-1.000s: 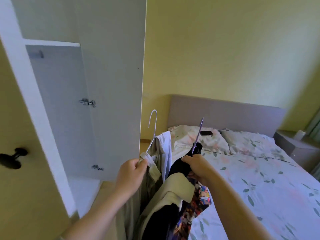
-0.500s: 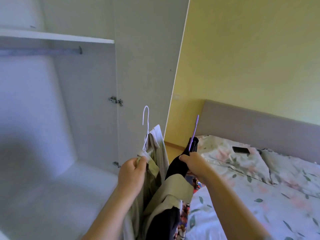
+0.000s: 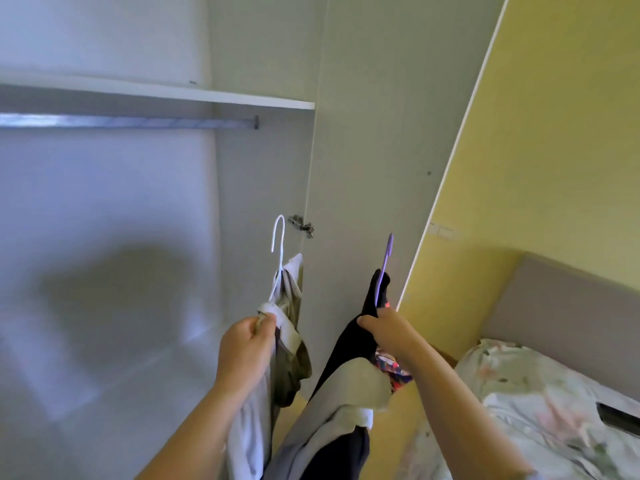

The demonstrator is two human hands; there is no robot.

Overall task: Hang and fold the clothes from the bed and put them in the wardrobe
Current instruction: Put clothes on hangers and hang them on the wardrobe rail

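Holding hangered clothes before open wardrobe (image 3: 263,168): left grip (image 3: 246,351) curled round white hanger (image 3: 278,244) with olive garments (image 3: 292,362); right grip (image 3: 388,329) pinching purple hanger (image 3: 385,268) with dark garments (image 3: 346,344) — both below the rail (image 3: 138,121). Risk: loosely draped layers sliding off on the lift.

A: At the open wardrobe (image 3: 263,168), what does the left hand (image 3: 246,351) hold?
B: A white hanger (image 3: 278,251) draped with olive and white clothes (image 3: 291,344). The right hand (image 3: 388,329) grips a purple hanger (image 3: 384,268) carrying dark clothes (image 3: 349,344), both below the rail (image 3: 131,121).
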